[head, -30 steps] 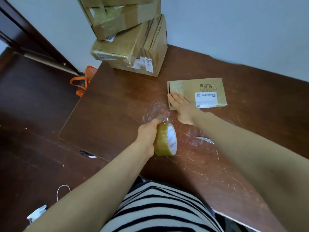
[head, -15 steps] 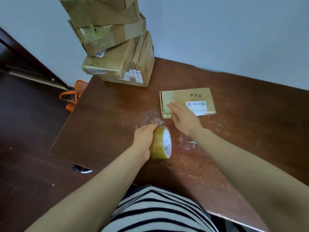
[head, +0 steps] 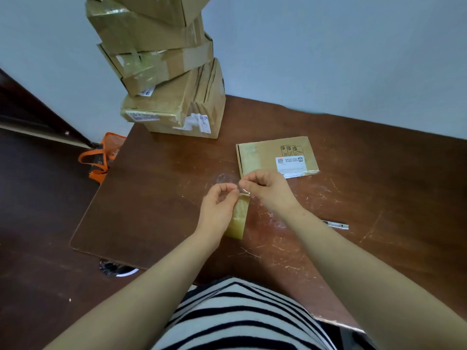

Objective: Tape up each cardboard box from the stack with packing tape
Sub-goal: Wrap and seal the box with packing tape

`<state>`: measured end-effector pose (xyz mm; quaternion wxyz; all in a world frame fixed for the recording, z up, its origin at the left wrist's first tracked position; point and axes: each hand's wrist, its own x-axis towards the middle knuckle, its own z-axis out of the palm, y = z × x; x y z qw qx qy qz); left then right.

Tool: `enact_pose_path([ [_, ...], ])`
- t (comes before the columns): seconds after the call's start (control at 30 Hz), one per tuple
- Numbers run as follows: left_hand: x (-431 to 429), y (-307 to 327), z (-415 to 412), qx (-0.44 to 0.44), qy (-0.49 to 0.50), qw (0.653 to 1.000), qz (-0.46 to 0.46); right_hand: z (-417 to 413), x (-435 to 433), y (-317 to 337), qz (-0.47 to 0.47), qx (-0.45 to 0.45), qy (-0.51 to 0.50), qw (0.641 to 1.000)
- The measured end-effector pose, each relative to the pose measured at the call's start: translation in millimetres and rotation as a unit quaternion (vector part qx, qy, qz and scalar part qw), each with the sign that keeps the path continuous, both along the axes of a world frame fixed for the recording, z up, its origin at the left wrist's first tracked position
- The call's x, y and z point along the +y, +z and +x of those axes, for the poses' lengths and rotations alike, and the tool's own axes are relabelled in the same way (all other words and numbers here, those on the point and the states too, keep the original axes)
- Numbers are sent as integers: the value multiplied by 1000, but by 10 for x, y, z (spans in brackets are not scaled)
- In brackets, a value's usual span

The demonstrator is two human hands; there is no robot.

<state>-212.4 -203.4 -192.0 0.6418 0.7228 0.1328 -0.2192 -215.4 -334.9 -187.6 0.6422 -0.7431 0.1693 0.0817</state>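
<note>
The stack of boxes [head: 161, 72] stood at the far left corner of the table [head: 156, 198], close to the wall. A flat box [head: 262, 157] lay toward the far edge, right of the stack, with bare wood open between it and the left edge. A cutter [head: 337, 225] lay further right. The left hand [head: 218, 208] gripped the tape roll [head: 238, 218] with curled fingers, just short of the flat box. The right hand [head: 267, 190] pinched the tape's loose end between thumb and forefinger. Both forearms reached in over the near edge, the hands touching.

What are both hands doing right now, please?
Left hand: grips the tape roll.
Right hand: pinches the roll's loose tape end.
</note>
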Motion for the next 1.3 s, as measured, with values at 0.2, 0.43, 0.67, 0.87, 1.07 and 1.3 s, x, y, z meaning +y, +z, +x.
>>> enact_pose_path([
  [0.2, 22, 20, -8, -61, -24, 997, -30, -25, 42, 105, -18, -14, -48, 999],
  [0.43, 70, 27, -26, -69, -38, 995, -66, -21, 32, 203, -50, -47, -17, 997],
  [0.67, 103, 58, 18, -103, -82, 990, -53, -44, 79, 303, -82, -35, 9, 996],
  [0.87, 154, -48, 58, -120, -79, 990, -7, -67, 176, 348, -241, -48, 19, 969],
  [1.07, 153, 52, 75, -138, -71, 987, -32, -58, 252, 312, -315, -154, 30, 936],
  [1.3, 232, 120, 108, -59, -60, 982, -170, 3, 212, 337, -370, -265, 57, 889],
])
